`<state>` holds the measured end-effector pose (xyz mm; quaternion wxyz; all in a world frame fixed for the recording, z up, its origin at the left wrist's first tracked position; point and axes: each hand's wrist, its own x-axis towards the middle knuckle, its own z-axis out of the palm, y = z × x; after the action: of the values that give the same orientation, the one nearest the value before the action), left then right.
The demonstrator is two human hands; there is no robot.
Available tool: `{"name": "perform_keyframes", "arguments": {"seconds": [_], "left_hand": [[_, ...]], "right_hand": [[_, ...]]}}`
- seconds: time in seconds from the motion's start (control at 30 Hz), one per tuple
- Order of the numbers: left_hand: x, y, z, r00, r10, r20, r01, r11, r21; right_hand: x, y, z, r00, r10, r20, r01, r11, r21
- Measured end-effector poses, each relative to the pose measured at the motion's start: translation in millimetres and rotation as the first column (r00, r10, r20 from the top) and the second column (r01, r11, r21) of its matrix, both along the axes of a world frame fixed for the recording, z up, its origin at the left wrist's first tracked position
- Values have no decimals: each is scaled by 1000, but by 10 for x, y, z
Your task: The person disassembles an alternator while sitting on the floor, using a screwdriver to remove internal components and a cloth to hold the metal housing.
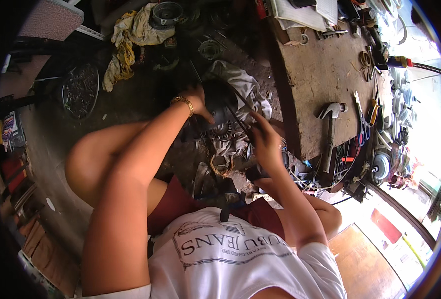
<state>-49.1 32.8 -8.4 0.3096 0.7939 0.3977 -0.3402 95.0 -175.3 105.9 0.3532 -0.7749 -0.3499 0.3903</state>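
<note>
In front of me, low over the floor, sits a dark rounded machine part [221, 116], perhaps a motor housing. My left hand [196, 101], with a gold-coloured bracelet at the wrist, grips its left side; the thumb lies across the near face and shadow hides the other fingertips. My right hand [266, 138] is closed around a long dark two-armed tool [239, 118], whose arms slant up and left toward the part. The tool's far end is lost in shadow, so I cannot tell whether it touches the part. Behind the part lies a crumpled grey cloth [245, 82].
To the right stands a wooden bench [315, 74] bearing a hammer [331, 124], scissors [362, 122] and papers. A basin of small metal pieces [80, 90] sits at the left. A yellow-stained rag [126, 55] lies farther back, with tangled wires [320, 182] below the bench.
</note>
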Motion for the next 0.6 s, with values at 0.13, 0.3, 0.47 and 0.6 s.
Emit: {"name": "perform_keyframes", "arguments": {"seconds": [0.13,0.3,0.47,0.6], "left_hand": [[69,87,106,999,-46,-24,45,998,-42],[278,322,178,998,-49,40,54,987,-148],[67,338,115,996,-76,42,81,990,-115],[47,334,75,997,-70,31,73,989,-127]], "right_hand": [[149,-415,215,999,37,23,-38,998,50],[92,562,-829,997,-73,30,62,959,276],[20,220,-173,997,-44,-60,49,995,88],[207,-233,305,1000,15,-19,-15,1000,11]]}}
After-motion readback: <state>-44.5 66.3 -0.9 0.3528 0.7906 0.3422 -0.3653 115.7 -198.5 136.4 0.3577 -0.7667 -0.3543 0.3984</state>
